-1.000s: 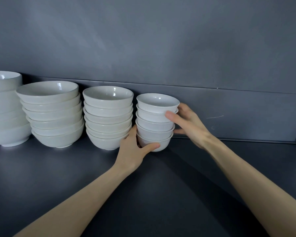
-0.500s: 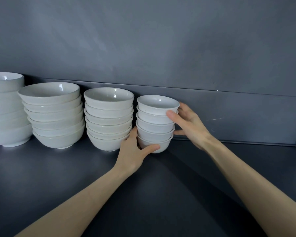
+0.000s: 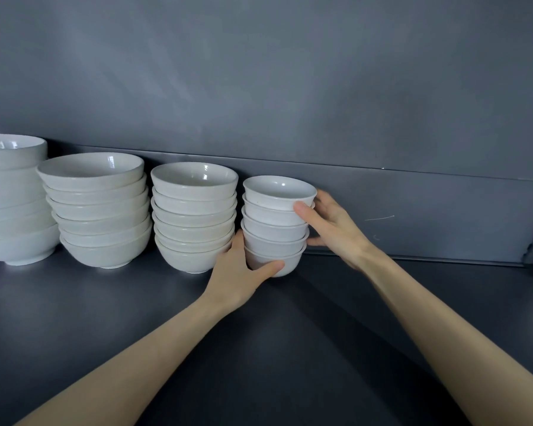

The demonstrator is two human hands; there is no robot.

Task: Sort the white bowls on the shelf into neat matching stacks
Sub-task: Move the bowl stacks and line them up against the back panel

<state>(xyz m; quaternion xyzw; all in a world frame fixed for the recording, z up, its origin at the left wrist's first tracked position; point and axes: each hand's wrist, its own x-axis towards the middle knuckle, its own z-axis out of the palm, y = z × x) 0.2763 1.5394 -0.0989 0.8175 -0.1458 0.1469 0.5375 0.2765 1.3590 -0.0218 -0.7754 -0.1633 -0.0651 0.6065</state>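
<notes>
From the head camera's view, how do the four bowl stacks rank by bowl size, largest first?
1. far-left stack, partly cut off by the frame edge
2. second stack
3. third stack
4. right-end stack, gripped by left hand and right hand
All line the same wall, so nearness matters little.

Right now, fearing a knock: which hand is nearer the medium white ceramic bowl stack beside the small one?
Left. The left hand is close beside the medium white bowl stack; the right hand holds the small stack's far side.
</notes>
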